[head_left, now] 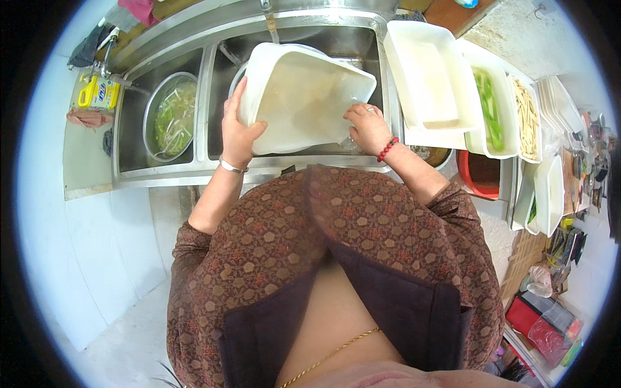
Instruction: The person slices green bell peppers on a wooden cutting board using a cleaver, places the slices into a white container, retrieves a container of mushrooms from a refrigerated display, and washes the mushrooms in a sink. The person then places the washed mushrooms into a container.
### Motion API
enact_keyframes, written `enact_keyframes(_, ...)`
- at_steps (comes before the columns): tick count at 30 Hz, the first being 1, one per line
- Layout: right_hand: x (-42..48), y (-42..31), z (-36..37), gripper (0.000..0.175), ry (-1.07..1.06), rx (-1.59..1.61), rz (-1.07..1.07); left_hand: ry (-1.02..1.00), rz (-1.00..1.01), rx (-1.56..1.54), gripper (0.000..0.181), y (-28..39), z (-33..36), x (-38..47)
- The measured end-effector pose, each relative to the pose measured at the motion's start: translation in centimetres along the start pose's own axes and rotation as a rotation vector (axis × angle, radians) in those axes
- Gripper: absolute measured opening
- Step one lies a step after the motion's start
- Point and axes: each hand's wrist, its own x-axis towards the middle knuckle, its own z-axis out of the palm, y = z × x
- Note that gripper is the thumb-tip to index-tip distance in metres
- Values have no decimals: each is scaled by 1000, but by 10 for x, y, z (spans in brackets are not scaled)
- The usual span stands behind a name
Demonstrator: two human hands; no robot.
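Note:
A white rectangular plastic tub [301,102] is tilted over the middle basin of a steel double sink [207,106]. My left hand [240,128] holds the tub's left side, thumb over the rim. My right hand [368,128] is at the tub's right end, fingers bent at its inner wall; whether it grips anything is unclear. A little water shows by these fingers. Behind the tub, partly hidden, is a round metal bowl [235,82]. A faucet spout [271,29] points down at the tub's back edge.
In the left basin stands a metal bowl [170,116] of sprouts and greens in water. Right of the sink are an empty white tub [427,77], tubs of green vegetables [490,111] and pale strips [528,116], and a red bucket [478,174]. A yellow detergent jug [99,93] stands far left.

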Motion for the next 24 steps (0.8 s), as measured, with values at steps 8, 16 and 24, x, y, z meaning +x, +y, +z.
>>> enact_keyframes(8,37,22,25,47,75,104,95,-27,111,201,82,34,9,-9)
enact_keyframes(16,47,5,68,44,-11,259,89,-33,332,393,84,58,16,-21)
enact_keyframes(24,64,-18,66,45,206,657,66,-95,523,437,86,73,31,-38)
